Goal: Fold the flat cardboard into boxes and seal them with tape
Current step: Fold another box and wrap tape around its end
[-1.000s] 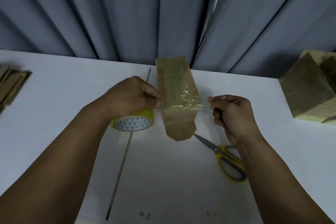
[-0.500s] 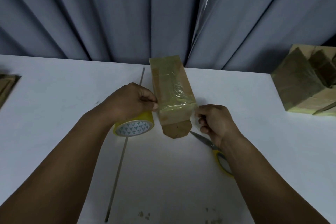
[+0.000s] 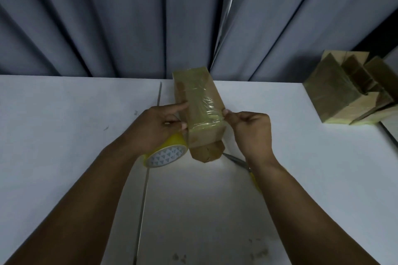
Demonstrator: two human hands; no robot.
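At the middle of the white table (image 3: 64, 125), the cardboard box (image 3: 206, 140) is mid-seal, left hand (image 3: 159, 127) curled round the yellow tape roll (image 3: 165, 155) beside it, right hand (image 3: 252, 129) pinching the tape strip (image 3: 204, 112) at its right edge, so I'd reckon smoothing down, then cutting with the scissors (image 3: 237, 160), comes next.

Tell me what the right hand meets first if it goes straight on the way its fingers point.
The taped cardboard box: the right hand points leftward, and its fingertips seem to touch the box's right edge, with nothing between.
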